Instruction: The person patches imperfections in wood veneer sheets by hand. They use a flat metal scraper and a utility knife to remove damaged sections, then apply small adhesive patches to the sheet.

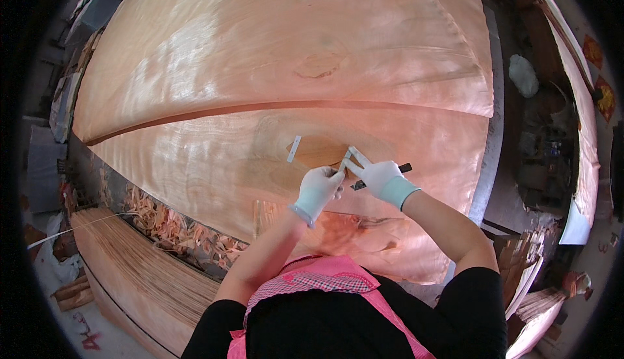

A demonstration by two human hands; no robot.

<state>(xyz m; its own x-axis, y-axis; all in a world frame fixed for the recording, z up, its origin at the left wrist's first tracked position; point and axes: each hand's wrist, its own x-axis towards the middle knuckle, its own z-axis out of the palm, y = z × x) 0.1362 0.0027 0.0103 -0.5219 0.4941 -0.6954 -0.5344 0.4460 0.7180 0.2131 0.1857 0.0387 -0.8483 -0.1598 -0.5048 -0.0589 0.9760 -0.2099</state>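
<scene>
My left hand (319,188), in a white glove with a pale green cuff, pinches one end of a short white tape strip (344,159). Two outstretched fingers of my right hand (382,176), gloved alike, touch the strip's far end. A black tool (358,184) shows on both sides of my right palm, apparently held under the curled fingers; its middle is hidden. Beneath the hands lies a darker wood veneer patch (317,153) on a large veneer sheet (214,154). Another white tape piece (294,149) crosses the patch's left end.
A second veneer sheet (273,52) overlaps the far part. Near me lies a smaller veneer piece (360,234). Veneer scraps (170,227) litter the left side, beside a thick veneer stack (146,276). More veneer bundles (526,266) stand at right.
</scene>
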